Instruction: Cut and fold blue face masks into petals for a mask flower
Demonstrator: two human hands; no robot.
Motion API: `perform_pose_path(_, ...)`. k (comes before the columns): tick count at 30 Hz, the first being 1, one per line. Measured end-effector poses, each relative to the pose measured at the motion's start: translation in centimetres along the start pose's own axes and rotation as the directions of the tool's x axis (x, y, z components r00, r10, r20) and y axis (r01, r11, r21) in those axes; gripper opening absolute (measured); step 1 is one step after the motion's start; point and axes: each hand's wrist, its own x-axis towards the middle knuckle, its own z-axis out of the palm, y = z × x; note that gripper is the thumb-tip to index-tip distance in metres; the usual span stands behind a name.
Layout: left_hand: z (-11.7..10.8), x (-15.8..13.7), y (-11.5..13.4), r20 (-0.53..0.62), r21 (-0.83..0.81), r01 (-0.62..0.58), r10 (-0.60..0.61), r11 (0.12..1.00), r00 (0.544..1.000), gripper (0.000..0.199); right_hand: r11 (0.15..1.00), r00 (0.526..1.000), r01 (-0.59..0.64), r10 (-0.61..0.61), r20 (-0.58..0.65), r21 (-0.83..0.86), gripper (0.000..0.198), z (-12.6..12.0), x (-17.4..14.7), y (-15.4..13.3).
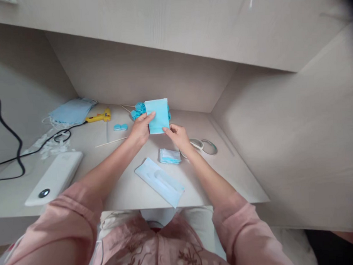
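Observation:
A blue rectangle of face-mask fabric (159,114) is held up above the desk between both hands. My left hand (142,126) grips its left edge, thumb across the front. At its lower right corner, my right hand (176,135) pinches it between thumb and fingers. Partly hidden behind the piece are blue fabric flowers (138,110). Below the hands lies a small stack of cut mask pieces (169,156), with a flattened mask (161,181) nearer the desk's front edge.
On the left are a yellow glue gun (99,116) with a black cord, a pile of masks (73,111), white scraps (54,145) and a white power bank (55,178). A small blue bow (120,127) and thin sticks lie behind; scissors or rings (209,146) sit right. A shelf overhangs.

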Motion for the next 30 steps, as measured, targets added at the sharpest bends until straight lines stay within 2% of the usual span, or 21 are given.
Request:
perform_pose_path(2, -0.6, -0.2, -0.6, -0.039, 0.007, 0.04, -0.04, 0.999, 0.998, 0.031, 0.993, 1.0, 0.01, -0.009, 0.004, -0.121, 0.04, 0.0, -0.6, 0.2)
perform_pose_path(4, -1.4, -0.5, -1.1, -0.086, 0.022, 0.061, -0.059, 0.998, 0.995, 0.033, 0.985, 0.996, 0.034, -0.019, 0.089, -0.171, 0.041, -0.1, -1.1, 0.3)
perform_pose_path(6, -2.2, -1.1, -1.5, -0.106, 0.059, 0.055, -0.048, 0.997, 0.993, 0.037, 0.991, 0.984, 0.041, -0.018, 0.175, -0.128, 0.041, -0.4, -1.3, 0.3)
perform_pose_path(7, -2.6, -1.4, -1.7, -0.098, 0.089, 0.047, -0.039, 0.995, 0.994, 0.039, 0.998, 0.983, 0.026, -0.014, 0.181, -0.062, 0.041, -0.5, -1.2, 0.4)
perform_pose_path(10, -3.2, -2.6, -2.1, -0.021, 0.202, 0.049, -0.046, 0.978, 0.999, 0.042, 0.987, 0.994, -0.031, 0.014, 0.113, 0.157, 0.049, -0.8, -0.9, 0.7)
perform_pose_path(13, -3.0, -3.5, -2.1, 0.059, 0.326, 0.085, -0.11, 0.941, 0.992, 0.042, 0.966, 0.997, -0.067, 0.054, 0.061, 0.252, 0.05, -1.0, -0.6, 1.1)
perform_pose_path(17, -2.8, -3.7, -1.9, 0.122, 0.458, 0.147, -0.226, 0.877, 0.967, 0.039, 0.973, 0.992, -0.088, 0.067, 0.103, 0.215, 0.042, -1.1, -0.6, 1.2)
perform_pose_path(19, -3.2, -3.3, -1.7, 0.136, 0.478, 0.165, -0.259, 0.863, 0.956, 0.037, 0.986, 0.997, -0.062, 0.054, 0.057, 0.155, 0.04, -1.2, -0.5, 1.3)
perform_pose_path(23, -4.4, -2.1, -1.4, 0.064, 0.424, 0.154, -0.199, 0.893, 0.978, 0.034, 0.991, 0.995, -0.001, 0.015, -0.1, 0.135, 0.041, -1.4, -0.4, 1.6)
perform_pose_path(26, -4.8, -1.6, -1.1, -0.008, 0.352, 0.103, -0.107, 0.93, 0.994, 0.033, 0.986, 0.999, -0.024, 0.031, -0.035, 0.167, 0.041, -1.2, -0.5, 1.9)
perform_pose_path(30, -4.4, -1.8, -0.7, 0.015, 0.422, 0.01, -0.018, 0.907, 1.0, 0.027, 0.983, 0.993, -0.086, 0.072, 0.094, 0.16, 0.042, -0.8, -0.7, 2.1)
